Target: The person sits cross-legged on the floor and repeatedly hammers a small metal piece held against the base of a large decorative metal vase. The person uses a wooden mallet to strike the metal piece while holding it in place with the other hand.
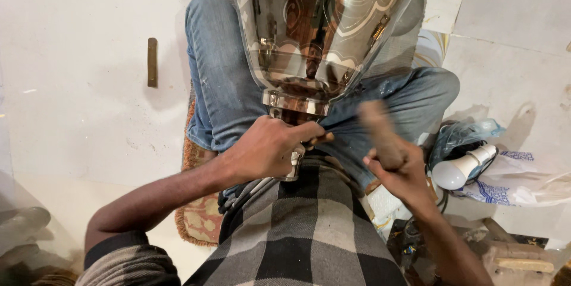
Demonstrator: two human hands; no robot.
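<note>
While left hand (267, 149) grips its stem, metal vase (315, 24) above — right hand (395, 158) beside.

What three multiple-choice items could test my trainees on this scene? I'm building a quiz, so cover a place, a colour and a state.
1. Where does the light bulb lie?
A. on the floor beyond the right hand
B. on the person's lap
C. inside the metal vessel

2. What colour are the person's trousers?
A. black
B. blue
C. white

3. What is the left hand doing?
A. resting flat on the floor
B. holding the bulb
C. gripping the neck of the shiny metal vessel

Answers: 1 A, the bulb lies among bags past the right hand. 2 B, the denim is blue. 3 C, its fingers wrap the narrow neck under the vessel's wide body.
</note>
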